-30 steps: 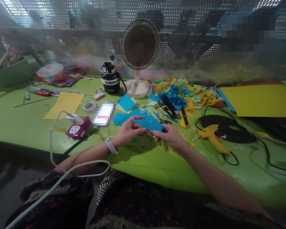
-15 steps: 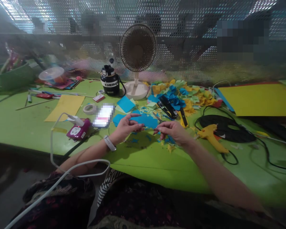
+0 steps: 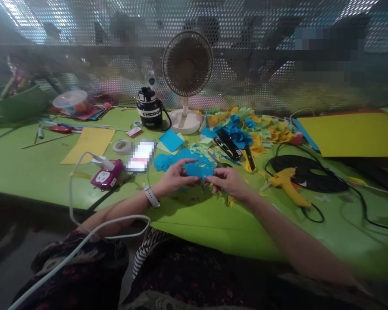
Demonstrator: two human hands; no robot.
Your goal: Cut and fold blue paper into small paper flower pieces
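A small piece of blue paper [image 3: 198,170] is stretched between my two hands, just above the green table. My left hand [image 3: 176,176] pinches its left side, thumb in front. At its right edge, the thumb and fingers of my right hand [image 3: 230,181] are closed on it. Behind my hands lie flat blue paper shapes [image 3: 173,160], and small yellow and blue scraps are strewn around them. A pair of scissors [image 3: 217,160] rests just beyond my right fingers, partly hidden by them. The black stapler [image 3: 228,144] lies a little farther back.
A fan [image 3: 187,64] and a black jug [image 3: 149,110] stand at the back. Folded paper pieces [image 3: 245,125] are heaped behind the stapler. A yellow glue gun [image 3: 289,185] lies at right. A purple power adapter [image 3: 107,175], with a white cable [image 3: 70,193], sits at left.
Both hands now hold a piece of blue paper between them; before, they were apart, with no such piece visible between them. The right hand has moved slightly left.
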